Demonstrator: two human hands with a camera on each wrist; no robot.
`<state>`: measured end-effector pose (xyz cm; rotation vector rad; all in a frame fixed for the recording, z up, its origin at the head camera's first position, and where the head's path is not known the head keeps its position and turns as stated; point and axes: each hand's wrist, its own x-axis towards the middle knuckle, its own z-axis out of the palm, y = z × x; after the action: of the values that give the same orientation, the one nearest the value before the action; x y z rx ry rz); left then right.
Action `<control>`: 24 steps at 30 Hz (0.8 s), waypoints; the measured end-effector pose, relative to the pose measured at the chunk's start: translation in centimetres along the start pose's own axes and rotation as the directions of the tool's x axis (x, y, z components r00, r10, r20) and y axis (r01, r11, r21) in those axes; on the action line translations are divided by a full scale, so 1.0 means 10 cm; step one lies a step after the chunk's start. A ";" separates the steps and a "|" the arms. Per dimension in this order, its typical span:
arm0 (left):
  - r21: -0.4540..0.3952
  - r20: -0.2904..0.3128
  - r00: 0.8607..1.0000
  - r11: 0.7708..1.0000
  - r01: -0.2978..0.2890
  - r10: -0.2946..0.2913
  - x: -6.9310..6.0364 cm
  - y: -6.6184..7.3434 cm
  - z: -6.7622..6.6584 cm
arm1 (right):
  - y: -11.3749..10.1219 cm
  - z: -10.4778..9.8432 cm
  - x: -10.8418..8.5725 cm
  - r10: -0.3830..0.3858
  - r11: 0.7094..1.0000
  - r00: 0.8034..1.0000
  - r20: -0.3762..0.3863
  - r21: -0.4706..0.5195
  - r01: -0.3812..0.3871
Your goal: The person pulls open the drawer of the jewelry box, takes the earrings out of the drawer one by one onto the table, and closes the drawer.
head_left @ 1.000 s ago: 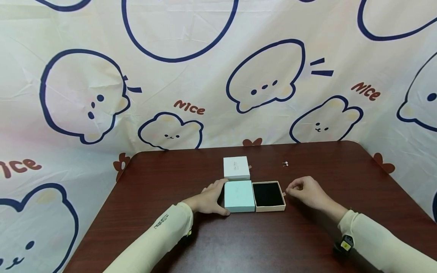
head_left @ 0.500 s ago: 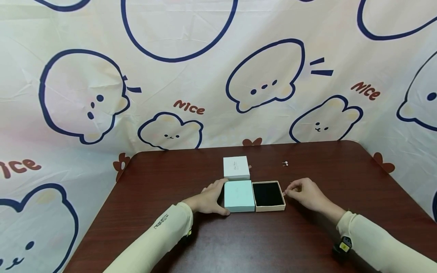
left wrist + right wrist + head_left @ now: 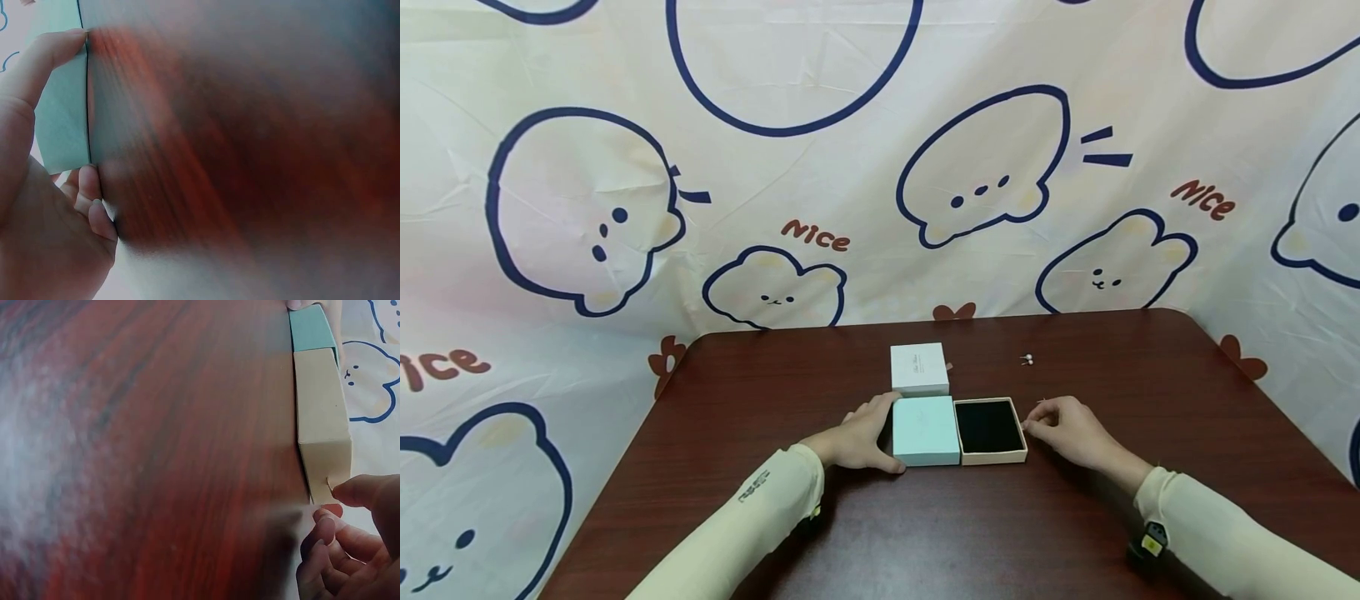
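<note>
A mint-green box sleeve (image 3: 926, 431) lies flat on the table. My left hand (image 3: 857, 435) grips it from the left, thumb at the near side and fingers at the far side. Out of its right end stands a cream drawer tray (image 3: 994, 459) with a black lining (image 3: 988, 427). At the tray's right end my right hand (image 3: 1075, 431) has thumb and forefinger at a small ribbon pull tab (image 3: 329, 485), pinching it. The right wrist view shows the thumb against the tab, the other fingers curled below. In the left wrist view, the thumb presses the sleeve's edge.
A white box (image 3: 920, 369) with small print stands behind the sleeve, a bit of tab showing at its right. A pair of tiny earrings (image 3: 1027, 360) lies farther right. The dark wood table (image 3: 925, 533) meets a cartoon-printed cloth (image 3: 865, 183) at its back.
My right hand has shifted slightly left and toward me, its fingertips coming onto the tray's tab. The left hand, sleeve and tray have stayed in place.
</note>
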<state>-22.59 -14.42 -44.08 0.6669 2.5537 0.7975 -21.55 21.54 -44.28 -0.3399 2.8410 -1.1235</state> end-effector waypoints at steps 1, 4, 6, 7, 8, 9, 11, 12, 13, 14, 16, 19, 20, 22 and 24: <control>-0.001 0.001 1.000 1.000 0.000 0.000 0.00 0.00 0.00 | 0.00 0.01 0.00 0.000 1.000 1.000 0.006 0.007 0.000; -0.002 0.002 1.000 1.000 0.000 0.000 0.00 0.00 0.00 | 0.00 0.02 -0.01 -0.018 1.000 1.000 0.015 0.022 0.017; -0.002 0.001 1.000 1.000 0.000 0.000 0.00 0.00 0.00 | 0.00 0.02 -0.01 -0.025 0.999 0.999 0.020 0.031 0.025; -0.001 0.000 1.000 1.000 -0.001 0.001 0.00 0.00 0.00 | 0.00 0.02 -0.01 -0.029 0.999 0.999 0.024 0.035 0.028; -0.001 0.000 1.000 1.000 -0.001 0.001 0.00 0.00 0.00 | 0.00 0.02 -0.01 -0.030 0.999 0.999 0.027 0.038 0.029; -0.001 -0.001 1.000 1.000 -0.001 0.001 0.00 0.00 0.01 | 0.00 0.02 -0.01 -0.027 0.999 0.999 0.031 0.045 0.025; 0.000 -0.002 1.000 1.000 -0.001 0.001 0.00 0.00 0.00 | 0.00 0.03 0.00 -0.024 0.998 0.999 0.038 0.054 0.021; 0.000 -0.002 1.000 1.000 -0.001 0.001 0.00 -0.01 0.00 | 0.01 0.03 0.00 -0.025 0.998 0.999 0.043 0.057 0.023; -0.001 -0.002 1.000 1.000 -0.001 0.001 0.00 0.00 0.00 | 0.01 0.03 0.00 -0.023 0.998 0.999 0.044 0.059 0.020; -0.001 -0.001 1.000 1.000 -0.001 0.001 0.00 0.00 0.00 | 0.01 0.04 0.01 -0.023 0.998 0.999 0.046 0.059 0.021; 0.000 0.000 1.000 1.000 0.001 -0.001 0.00 0.00 0.00 | 0.02 0.04 0.02 -0.042 0.999 0.998 0.037 0.034 0.041; 0.001 0.002 1.000 1.000 0.002 -0.002 0.00 0.00 0.00 | 0.02 0.05 0.03 -0.076 0.997 0.997 0.021 -0.009 0.076; 0.002 0.002 1.000 1.000 0.002 -0.002 0.00 0.00 0.00 | 0.01 0.05 0.03 -0.091 0.996 0.996 0.018 -0.019 0.091; 0.003 0.001 1.000 1.000 0.002 -0.002 0.00 0.00 0.00 | 0.01 0.06 0.03 -0.111 0.993 0.994 0.018 -0.023 0.112; 0.003 0.001 1.000 1.000 0.002 -0.002 0.00 0.00 0.00 | 0.02 0.06 0.03 -0.121 0.993 0.992 0.027 -0.009 0.121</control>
<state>-22.60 -14.42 -44.13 0.6651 2.5551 0.7920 -21.80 21.18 -44.85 -0.5306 2.8380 -1.1155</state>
